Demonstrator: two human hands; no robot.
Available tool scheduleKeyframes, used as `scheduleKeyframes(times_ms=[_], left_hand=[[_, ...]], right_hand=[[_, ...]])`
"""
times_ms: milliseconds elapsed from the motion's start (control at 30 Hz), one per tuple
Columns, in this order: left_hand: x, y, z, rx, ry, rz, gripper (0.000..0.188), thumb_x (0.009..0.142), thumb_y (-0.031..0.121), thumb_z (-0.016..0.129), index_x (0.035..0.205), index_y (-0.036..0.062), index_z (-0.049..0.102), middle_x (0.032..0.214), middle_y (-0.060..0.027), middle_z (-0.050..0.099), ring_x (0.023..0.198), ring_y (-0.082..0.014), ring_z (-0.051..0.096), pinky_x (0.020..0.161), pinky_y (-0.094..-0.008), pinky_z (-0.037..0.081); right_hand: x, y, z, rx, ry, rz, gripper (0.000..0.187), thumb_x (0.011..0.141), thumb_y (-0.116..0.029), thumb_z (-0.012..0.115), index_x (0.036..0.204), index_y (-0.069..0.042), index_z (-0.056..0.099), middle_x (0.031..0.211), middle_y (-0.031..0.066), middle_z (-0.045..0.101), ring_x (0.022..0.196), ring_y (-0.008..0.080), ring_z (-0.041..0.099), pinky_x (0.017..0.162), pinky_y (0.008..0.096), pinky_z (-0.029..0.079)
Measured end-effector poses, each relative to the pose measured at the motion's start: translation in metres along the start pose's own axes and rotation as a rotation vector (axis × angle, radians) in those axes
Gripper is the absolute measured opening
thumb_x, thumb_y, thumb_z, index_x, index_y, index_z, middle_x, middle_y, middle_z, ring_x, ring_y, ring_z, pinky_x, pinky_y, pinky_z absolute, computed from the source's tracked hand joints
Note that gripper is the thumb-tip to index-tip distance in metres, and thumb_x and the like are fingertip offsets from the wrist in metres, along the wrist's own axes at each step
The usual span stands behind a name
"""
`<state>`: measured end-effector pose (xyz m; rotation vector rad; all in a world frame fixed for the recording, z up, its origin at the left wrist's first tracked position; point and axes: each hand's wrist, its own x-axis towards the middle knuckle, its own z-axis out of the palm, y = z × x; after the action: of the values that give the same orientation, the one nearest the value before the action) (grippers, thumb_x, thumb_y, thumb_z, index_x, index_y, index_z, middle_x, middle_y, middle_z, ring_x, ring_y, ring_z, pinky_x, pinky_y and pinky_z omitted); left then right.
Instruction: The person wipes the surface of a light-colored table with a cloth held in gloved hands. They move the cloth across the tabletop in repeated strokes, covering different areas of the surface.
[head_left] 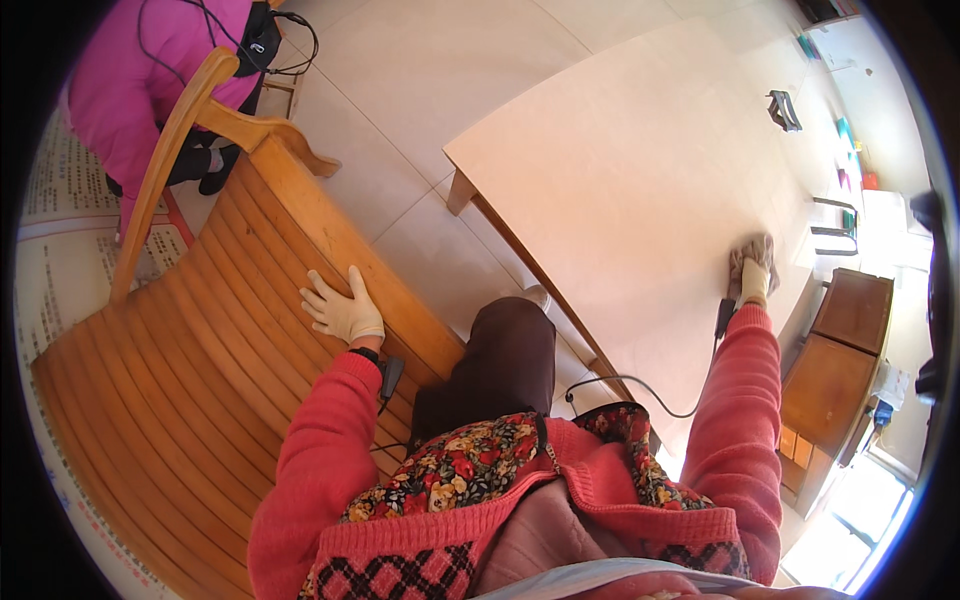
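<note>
Wiping of the bench (pixel 620 170) appears underway, remainder unclear: right hand (pixel 755 283) on cloth (pixel 750 247) (fingers' closure indiscernible), left hand (pixel 347 313), fingers apart, on slatted seat (pixel 200 400).

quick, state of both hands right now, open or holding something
Left hand: open and spread, on the slatted wooden bench.
Right hand: on a brownish cloth on the pale table; open or closed cannot be told.
</note>
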<state>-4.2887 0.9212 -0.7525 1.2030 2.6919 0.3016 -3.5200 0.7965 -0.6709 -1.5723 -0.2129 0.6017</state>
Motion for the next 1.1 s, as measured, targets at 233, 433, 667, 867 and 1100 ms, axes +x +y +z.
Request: scheduleKeyframes(times_ms=[233, 433, 667, 867, 1100], left_hand=[[-0.001, -0.001, 0.000, -0.030, -0.008, 0.015, 0.091, 0.099, 0.074, 0.051, 0.168, 0.0209, 0.026, 0.174, -0.0220, 0.021, 0.160, -0.0430, 0.017, 0.125, -0.0664, 0.015], [0.000, 0.001, -0.002, -0.032, -0.019, 0.009, 0.092, 0.098, 0.074, 0.051, 0.168, 0.0202, 0.027, 0.174, -0.0218, 0.021, 0.160, -0.0436, 0.017, 0.125, -0.0660, 0.015], [0.000, 0.001, -0.001, -0.006, -0.012, 0.001, 0.093, 0.097, 0.079, 0.046, 0.168, 0.0212, 0.028, 0.174, -0.0198, 0.022, 0.161, -0.0419, 0.017, 0.125, -0.0667, 0.016], [0.003, 0.000, -0.002, -0.013, -0.032, -0.004, 0.094, 0.097, 0.079, 0.046, 0.168, 0.0214, 0.027, 0.174, -0.0205, 0.021, 0.161, -0.0422, 0.016, 0.125, -0.0672, 0.016], [0.004, -0.001, -0.006, -0.035, -0.059, -0.001, 0.094, 0.097, 0.079, 0.047, 0.168, 0.0211, 0.027, 0.175, -0.0219, 0.020, 0.161, -0.0427, 0.015, 0.124, -0.0688, 0.015]], right_hand=[[0.015, -0.057, 0.226, -0.056, -0.420, 0.040, 0.060, 0.101, 0.001, 0.046, 0.156, -0.021, 0.052, 0.104, 0.0012, 0.067, 0.063, 0.0145, 0.058, 0.063, 0.0308, 0.055], [-0.062, -0.043, 0.386, -1.187, -0.657, -0.923, 0.077, 0.072, -0.007, 0.079, 0.146, -0.021, 0.065, 0.154, 0.0047, 0.060, 0.137, 0.0368, 0.055, 0.113, 0.0417, 0.047], [-0.250, 0.009, 0.457, -1.038, -0.800, -1.053, 0.041, 0.072, -0.013, 0.071, 0.112, -0.012, 0.077, 0.133, 0.0112, 0.070, 0.124, 0.0381, 0.061, 0.108, 0.0464, 0.049], [-0.338, 0.003, 0.447, -0.816, -1.004, -0.875, 0.030, 0.074, -0.012, 0.073, 0.104, -0.013, 0.078, 0.109, 0.0155, 0.075, 0.103, 0.0403, 0.068, 0.086, 0.0452, 0.058], [-0.325, -0.041, 0.373, -0.617, -0.756, -0.221, 0.043, 0.086, -0.006, 0.067, 0.129, 0.000, 0.065, 0.089, 0.0166, 0.073, 0.065, 0.0207, 0.071, 0.051, 0.0338, 0.055]])
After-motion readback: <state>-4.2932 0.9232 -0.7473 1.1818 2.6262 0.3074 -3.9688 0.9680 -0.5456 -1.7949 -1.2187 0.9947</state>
